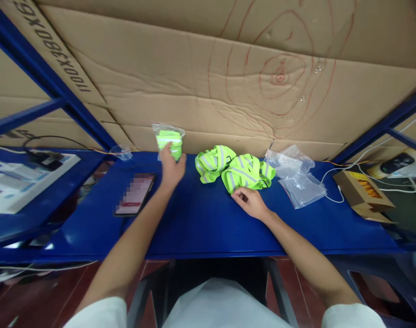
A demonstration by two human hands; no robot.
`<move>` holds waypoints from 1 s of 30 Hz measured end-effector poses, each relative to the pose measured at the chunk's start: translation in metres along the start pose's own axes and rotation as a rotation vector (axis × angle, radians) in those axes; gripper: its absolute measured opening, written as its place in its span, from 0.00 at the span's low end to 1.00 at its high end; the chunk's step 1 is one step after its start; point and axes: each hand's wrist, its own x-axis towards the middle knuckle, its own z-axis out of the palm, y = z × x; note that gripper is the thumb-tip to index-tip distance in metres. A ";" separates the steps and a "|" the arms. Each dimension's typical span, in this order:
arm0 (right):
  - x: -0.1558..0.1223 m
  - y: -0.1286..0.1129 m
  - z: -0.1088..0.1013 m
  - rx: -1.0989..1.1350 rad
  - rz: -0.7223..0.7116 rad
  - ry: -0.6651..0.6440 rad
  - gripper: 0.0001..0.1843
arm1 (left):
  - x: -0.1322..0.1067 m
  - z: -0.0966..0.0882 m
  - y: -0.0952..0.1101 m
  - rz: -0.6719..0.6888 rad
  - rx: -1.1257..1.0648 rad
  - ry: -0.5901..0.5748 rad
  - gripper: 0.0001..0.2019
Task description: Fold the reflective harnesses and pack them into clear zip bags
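Note:
My left hand (173, 166) grips a clear plastic bag (169, 130) with a folded neon-yellow reflective strap (170, 142) inside, near the cardboard backing. Two loose bundles of the same yellow strap with silver stripes lie on the blue table: a smaller bundle (213, 164) and a larger bundle (247, 172) beside it. At the larger bundle's front edge is my right hand (251, 201), its fingers curled with thumb and forefinger close together. Whether it pinches some of the strap is hard to see.
Clear plastic bags (298, 182) lie right of the bundles. A phone (135, 195) rests on the left of the table (208, 228). An opened cardboard box (363, 193) and white cables stand at right; a clear cup (122, 153) sits back left. Cardboard (160, 77) walls the rear.

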 end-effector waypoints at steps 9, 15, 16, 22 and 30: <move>0.021 -0.026 -0.016 -0.383 -0.147 0.031 0.20 | -0.060 0.060 0.040 0.103 0.254 -0.343 0.42; 0.045 -0.010 -0.027 -0.581 -0.098 0.142 0.39 | -0.071 0.053 0.029 0.179 0.373 -0.383 0.42; 0.044 -0.004 -0.026 -0.596 -0.078 0.153 0.40 | -0.074 0.053 0.030 0.188 0.384 -0.378 0.43; 0.033 0.016 -0.016 -0.623 -0.017 0.205 0.36 | -0.089 0.057 0.043 0.272 0.459 -0.290 0.42; 0.033 0.014 -0.004 -0.606 -0.023 0.262 0.32 | -0.058 0.067 0.053 0.322 0.403 -0.314 0.40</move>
